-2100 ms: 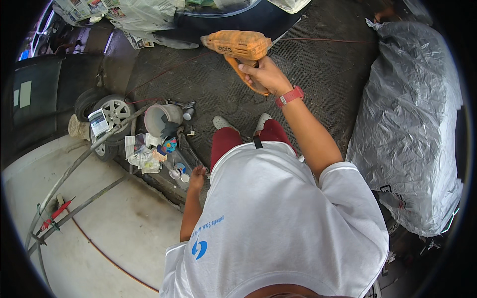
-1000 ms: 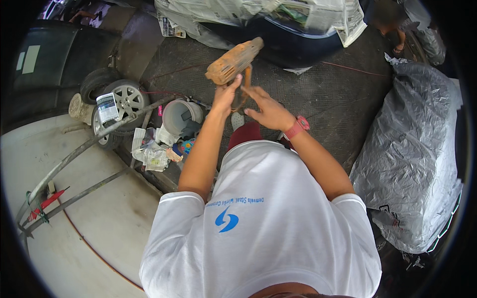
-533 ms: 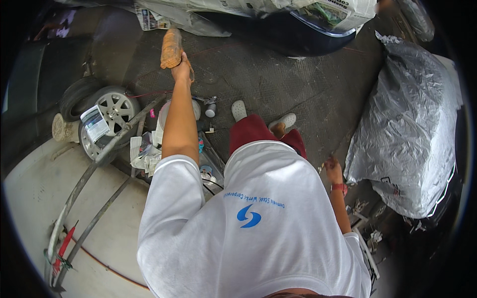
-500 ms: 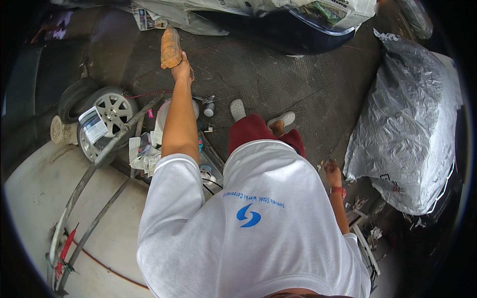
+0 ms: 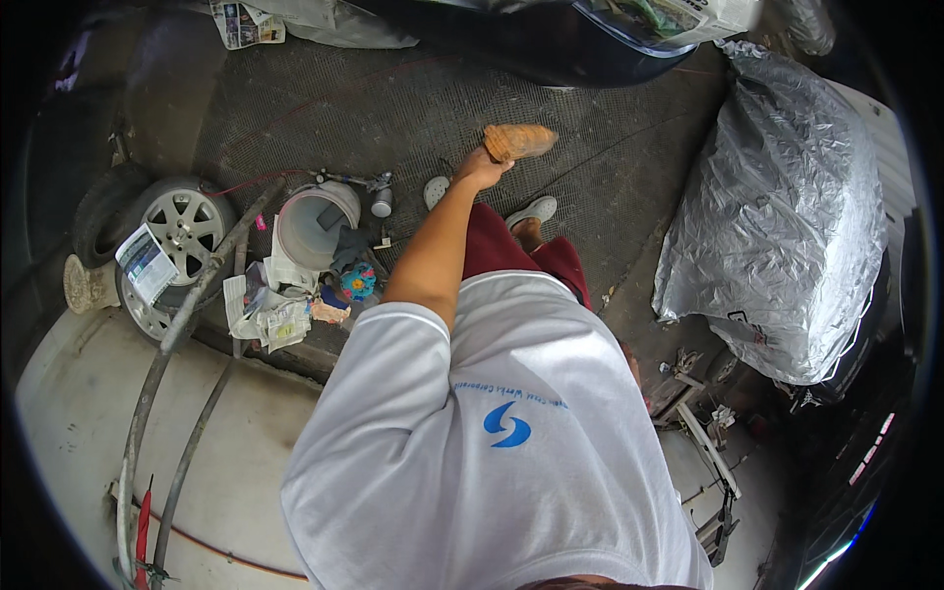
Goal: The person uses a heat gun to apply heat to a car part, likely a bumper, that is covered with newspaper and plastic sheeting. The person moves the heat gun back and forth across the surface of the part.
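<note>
My left hand is stretched forward over my feet and grips a dusty orange hand-held power tool. The tool lies roughly level, with its body pointing right above the dark mesh floor mat. My right hand is hidden behind my white shirt at my right side; only a sliver of the arm shows. My light shoes stand just below the tool.
A white bucket, a small can and a pile of litter sit left of my legs. Further left is an alloy wheel. A silver plastic-covered bulk fills the right. A dark car bumper lies ahead.
My left hand has swung the orange tool from the far left to the middle, above my feet. My right hand has dropped behind my side and out of sight.
</note>
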{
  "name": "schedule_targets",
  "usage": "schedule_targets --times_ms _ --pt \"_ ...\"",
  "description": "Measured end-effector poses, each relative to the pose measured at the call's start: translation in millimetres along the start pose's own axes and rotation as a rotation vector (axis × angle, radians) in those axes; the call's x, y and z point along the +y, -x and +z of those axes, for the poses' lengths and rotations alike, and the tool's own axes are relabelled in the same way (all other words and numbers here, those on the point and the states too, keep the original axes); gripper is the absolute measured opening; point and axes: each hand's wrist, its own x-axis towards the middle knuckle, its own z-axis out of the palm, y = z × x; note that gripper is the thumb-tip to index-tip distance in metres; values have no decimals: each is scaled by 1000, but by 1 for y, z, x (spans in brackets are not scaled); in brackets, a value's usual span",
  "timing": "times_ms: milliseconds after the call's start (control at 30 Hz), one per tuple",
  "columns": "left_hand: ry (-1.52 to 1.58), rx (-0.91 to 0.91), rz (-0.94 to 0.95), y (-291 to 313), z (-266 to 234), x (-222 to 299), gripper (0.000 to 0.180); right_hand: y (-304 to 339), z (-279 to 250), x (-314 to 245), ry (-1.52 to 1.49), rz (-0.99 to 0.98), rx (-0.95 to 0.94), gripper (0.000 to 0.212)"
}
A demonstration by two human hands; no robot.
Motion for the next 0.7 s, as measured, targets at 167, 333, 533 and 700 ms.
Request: schedule_targets --times_ms 167,333,533,700 --pt "122 230 -36 -2 -49 -29 61 20 -10 3 -142 122 58 45" --pt "440 846 -84 -8 -120 -72 59 16 -17 -6 181 -25 2 46" --pt "492 864 65 16 -125 -54 56 -3 -15 -32 164 -104 -29 47" --pt "169 404 119 50 -41 2 61 -20 -16 -50 36 -14 -13 48"
